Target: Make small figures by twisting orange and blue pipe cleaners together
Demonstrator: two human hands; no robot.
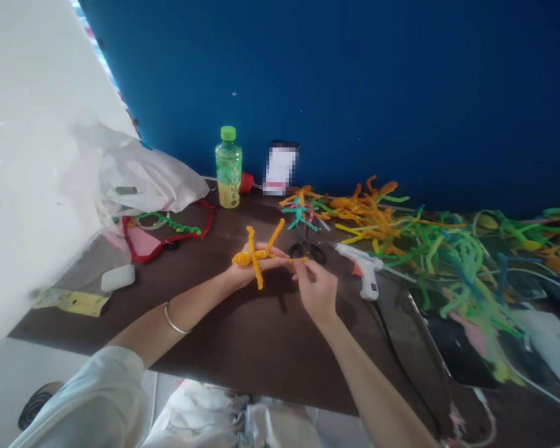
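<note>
My left hand [247, 269] is closed around an orange pipe-cleaner figure [257, 252] with several twisted arms sticking up and down. It is held above the dark brown table [242, 336]. My right hand [315, 289] pinches the thin free end of one orange arm just right of the figure. A silver bangle [173, 321] sits on my left wrist. Black scissors [308, 249] lie just behind my right hand.
A white glue gun [364, 270] lies right of my hands. A heap of orange, green and yellow pipe cleaners [429, 249] spreads along the right. A green-capped bottle [228, 168], a phone [280, 168] and a plastic bag [140, 174] stand by the blue wall.
</note>
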